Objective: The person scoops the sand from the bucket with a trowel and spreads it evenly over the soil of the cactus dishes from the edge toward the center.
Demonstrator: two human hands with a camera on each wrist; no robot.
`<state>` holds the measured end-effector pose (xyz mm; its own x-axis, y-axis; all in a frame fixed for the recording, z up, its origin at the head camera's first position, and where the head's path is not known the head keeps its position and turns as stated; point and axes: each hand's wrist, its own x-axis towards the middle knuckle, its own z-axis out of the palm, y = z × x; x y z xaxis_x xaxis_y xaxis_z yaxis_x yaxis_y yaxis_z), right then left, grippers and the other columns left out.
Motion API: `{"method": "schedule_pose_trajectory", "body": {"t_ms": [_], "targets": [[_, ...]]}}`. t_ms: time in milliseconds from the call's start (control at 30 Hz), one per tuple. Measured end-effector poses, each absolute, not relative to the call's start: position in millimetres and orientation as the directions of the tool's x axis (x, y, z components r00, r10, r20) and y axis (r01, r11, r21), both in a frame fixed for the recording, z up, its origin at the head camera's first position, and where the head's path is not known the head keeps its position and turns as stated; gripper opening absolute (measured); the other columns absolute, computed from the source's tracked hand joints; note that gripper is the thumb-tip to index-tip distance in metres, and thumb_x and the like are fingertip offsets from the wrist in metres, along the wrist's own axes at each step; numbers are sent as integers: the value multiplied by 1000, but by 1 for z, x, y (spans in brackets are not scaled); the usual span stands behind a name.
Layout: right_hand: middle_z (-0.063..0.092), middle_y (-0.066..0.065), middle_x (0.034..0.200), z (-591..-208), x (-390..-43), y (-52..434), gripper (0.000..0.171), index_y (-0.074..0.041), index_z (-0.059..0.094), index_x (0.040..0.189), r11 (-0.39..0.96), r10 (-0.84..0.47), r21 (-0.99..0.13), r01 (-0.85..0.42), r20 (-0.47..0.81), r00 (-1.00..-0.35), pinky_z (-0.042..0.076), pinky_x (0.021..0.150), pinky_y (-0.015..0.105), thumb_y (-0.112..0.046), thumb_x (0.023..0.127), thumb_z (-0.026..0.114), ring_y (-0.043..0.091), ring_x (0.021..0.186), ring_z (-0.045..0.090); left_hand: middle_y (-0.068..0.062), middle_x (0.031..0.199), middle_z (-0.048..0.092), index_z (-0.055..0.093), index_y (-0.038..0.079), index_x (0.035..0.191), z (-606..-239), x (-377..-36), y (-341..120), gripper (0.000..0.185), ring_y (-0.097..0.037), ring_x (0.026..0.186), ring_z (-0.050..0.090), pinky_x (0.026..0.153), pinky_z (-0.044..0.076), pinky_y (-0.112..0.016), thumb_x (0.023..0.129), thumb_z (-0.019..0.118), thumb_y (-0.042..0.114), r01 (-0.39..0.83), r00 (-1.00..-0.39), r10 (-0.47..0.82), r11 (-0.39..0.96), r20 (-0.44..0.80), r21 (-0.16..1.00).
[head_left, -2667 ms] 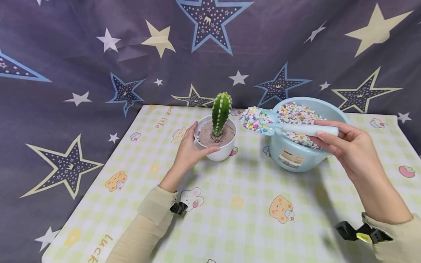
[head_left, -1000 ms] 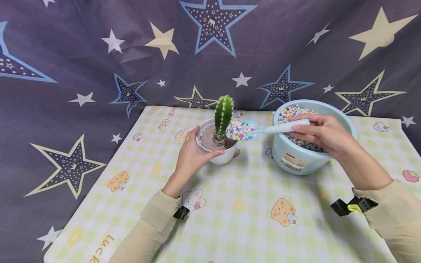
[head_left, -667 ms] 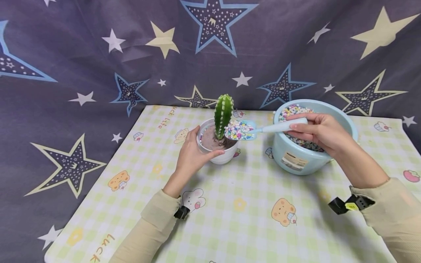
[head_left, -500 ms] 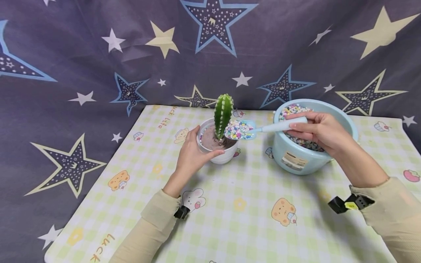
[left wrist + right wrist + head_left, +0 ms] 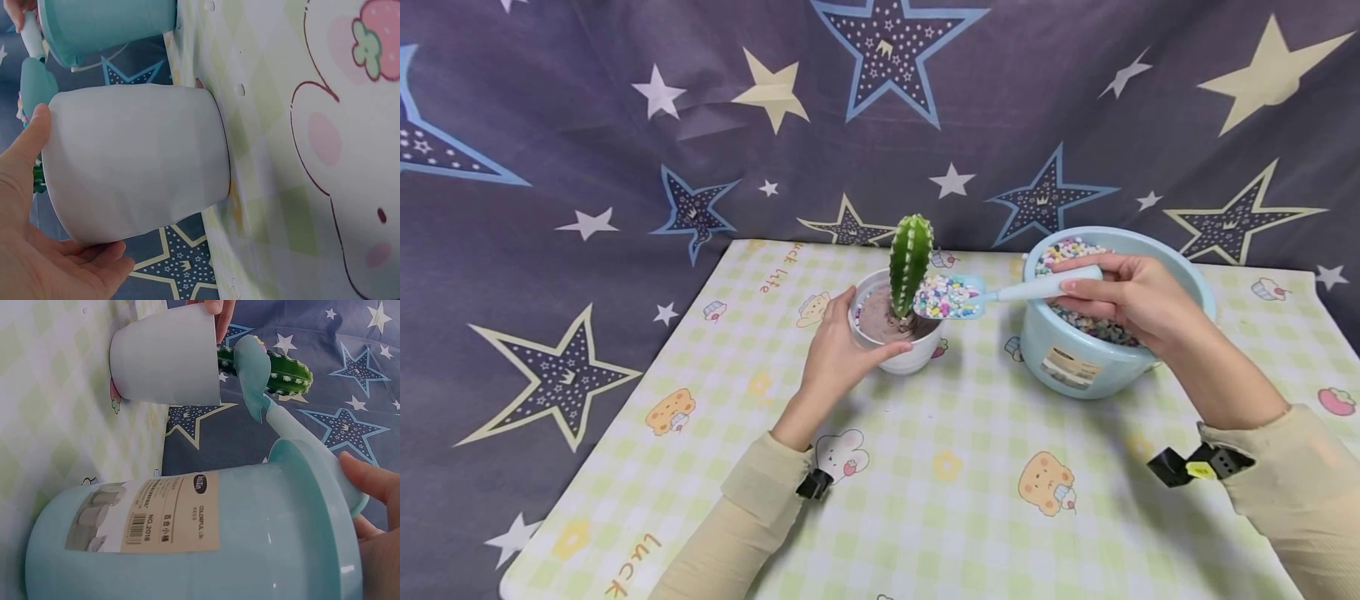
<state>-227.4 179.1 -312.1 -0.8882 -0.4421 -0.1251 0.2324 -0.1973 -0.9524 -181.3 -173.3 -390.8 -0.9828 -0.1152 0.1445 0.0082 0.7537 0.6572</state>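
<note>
Left hand clamped on the potted cactus, right hand on a loaded scoop; hands apart.
The left hand (image 5: 842, 354) grips the white pot (image 5: 917, 354), thumb on the near side, fingers around the far side; the pot stands on the table (image 5: 925, 517). The cactus (image 5: 911, 267) rises upright from brown soil (image 5: 877, 321), a few pebbles at the rim by the left hand. Between the hands, the blue scoop (image 5: 1018, 292) carries coloured pebbles (image 5: 945, 297) beside the cactus; contact cannot be determined. The right hand (image 5: 1138, 300) pinches its handle above the pebble-filled bucket (image 5: 1108, 367).
</note>
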Motion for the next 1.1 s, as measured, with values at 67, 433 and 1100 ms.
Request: {"method": "schedule_pose_trajectory", "body": {"t_ms": [67,433,1100], "targets": [[75,2,106,-312,-227,179,26,-11,77,106,-182,-434,-956,230,-131,-891,60,83,24,6,93,62,16,92,76,-16,154,42,29,5,155,-391,-181,-174,120,-36,137,48,113,43,-51,66,86,60,9,-983,-115,755,146,656],[78,1,97,-306,-228,173,23,-16,78,103,-92,-398,-965,244,-189,-898,60,81,22,1,91,68,13,88,76,-16,154,41,28,6,156,-391,-182,-173,120,-37,136,48,113,44,-51,66,86,61,-2,-983,-120,759,137,651],[79,-7,94,-300,-228,169,20,-24,78,104,49,-359,-973,224,-226,-906,40,45,18,-10,90,73,8,85,76,-17,154,40,26,4,156,-390,-182,-174,121,-37,137,47,113,44,-51,67,85,61,5,-986,-104,757,128,653]]}}
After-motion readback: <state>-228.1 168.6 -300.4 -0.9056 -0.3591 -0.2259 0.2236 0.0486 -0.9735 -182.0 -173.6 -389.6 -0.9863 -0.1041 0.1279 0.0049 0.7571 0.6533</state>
